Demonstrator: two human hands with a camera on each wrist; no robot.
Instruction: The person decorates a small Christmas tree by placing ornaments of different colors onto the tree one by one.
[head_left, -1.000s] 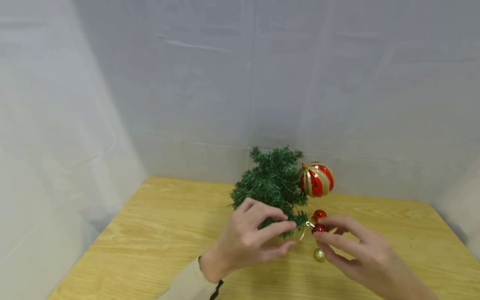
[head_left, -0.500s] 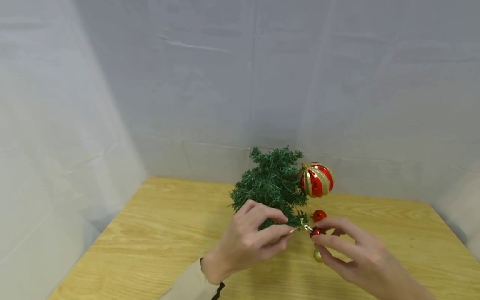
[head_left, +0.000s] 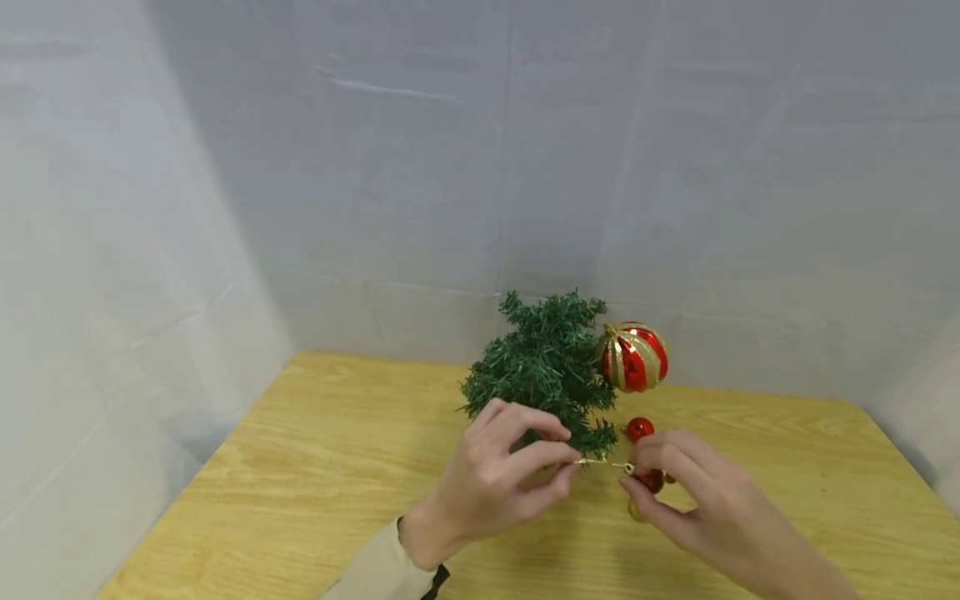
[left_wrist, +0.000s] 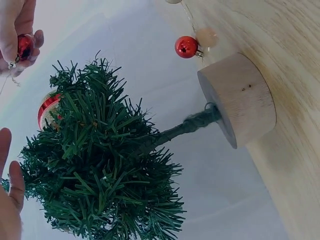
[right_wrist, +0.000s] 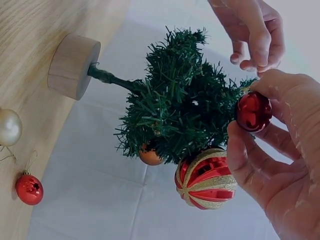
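Lower centre, the right hand (head_left: 697, 492) pinches a small red bauble (head_left: 651, 480), half hidden; the left hand (head_left: 498, 479) pinches its barely visible thread (head_left: 600, 462).

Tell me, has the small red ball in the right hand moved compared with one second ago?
Yes. The small red ball has moved down and slightly right, away from the other red ball on the table.

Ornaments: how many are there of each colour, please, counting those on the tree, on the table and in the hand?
Plain red: 2, the held red ball in the right hand and the loose red ball on the table
Red-and-gold striped ball: 1
Pale gold ball: 1
Orange ball: 1
Total: 5
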